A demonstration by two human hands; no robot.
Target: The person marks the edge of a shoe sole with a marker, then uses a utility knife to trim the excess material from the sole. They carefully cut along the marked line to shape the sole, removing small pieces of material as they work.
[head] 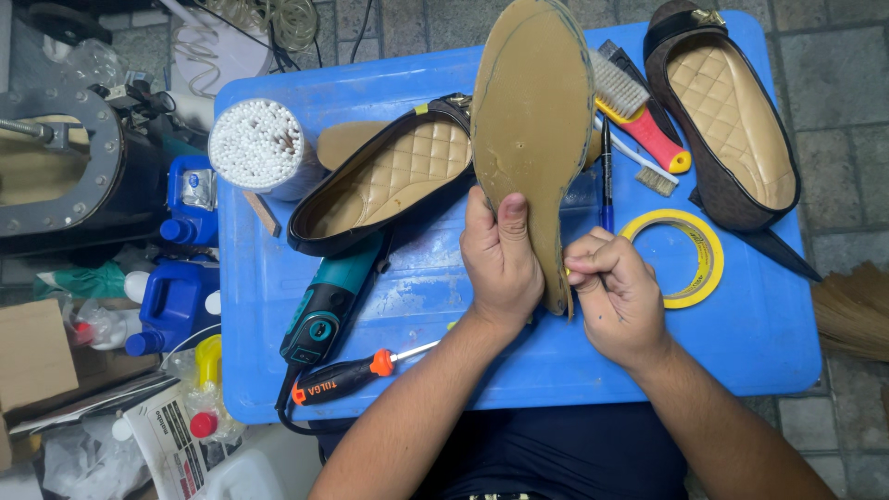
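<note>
My left hand [500, 264] grips the narrow heel end of a tan shoe sole [534, 111], holding it upright over the blue tray-like table [417, 287], thumb pressed on its face. My right hand [616, 292] is closed beside the sole's lower right edge, fingers pinched at the rim; whether it holds a small tool I cannot tell. A black flat shoe with quilted tan lining [389, 181] lies behind the sole to the left. A second matching shoe [732, 120] lies at the far right.
On the table: a roll of yellow tape [690, 259], a red-handled brush [644, 116], a blue pen [607, 176], a teal rotary tool [324, 306], a black-and-orange screwdriver [347, 375], a tub of cotton swabs [259, 148]. Blue bottles [176, 306] stand left.
</note>
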